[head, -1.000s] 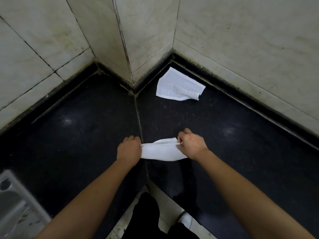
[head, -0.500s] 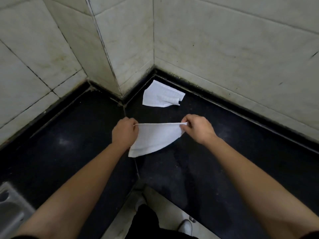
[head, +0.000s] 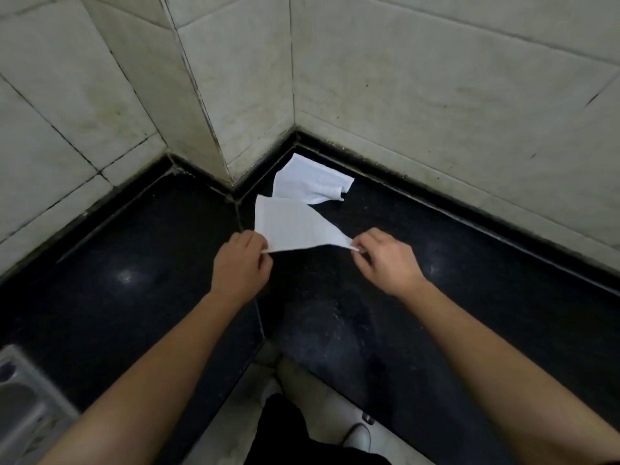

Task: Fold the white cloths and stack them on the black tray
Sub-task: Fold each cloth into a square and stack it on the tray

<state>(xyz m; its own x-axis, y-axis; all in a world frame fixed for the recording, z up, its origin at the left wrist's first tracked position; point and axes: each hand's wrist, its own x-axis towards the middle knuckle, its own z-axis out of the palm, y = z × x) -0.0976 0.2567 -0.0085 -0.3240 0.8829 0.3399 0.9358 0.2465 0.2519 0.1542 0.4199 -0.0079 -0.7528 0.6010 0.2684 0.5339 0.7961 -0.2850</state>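
We hold one white cloth (head: 295,226) between both hands above the black desk (head: 469,280). Our left hand (head: 242,263) is closed on the cloth's near left corner, pinching it between thumb and fingers. Our right hand (head: 385,260) pinches the near right corner in the same manner, fingers curled. The near edge of the cloth runs between the two hands, and the rest of the fabric extends away from us toward the far corner, its far left corner raised and pointed. A second white cloth (head: 312,179) lies crumpled on the desk in the far corner, just beyond the held cloth; from this view the two overlap, and we cannot tell whether they touch. Pale marble wall tiles (head: 436,78) enclose the desk on the left, far and right sides, with a projecting wall corner to the left of the crumpled cloth. A seam (head: 258,317) in the desk surface runs from that corner toward us. At the near left, part of a metal sink (head: 23,397) is visible. A white shoe (head: 359,437) shows on the pale floor below the desk edge.
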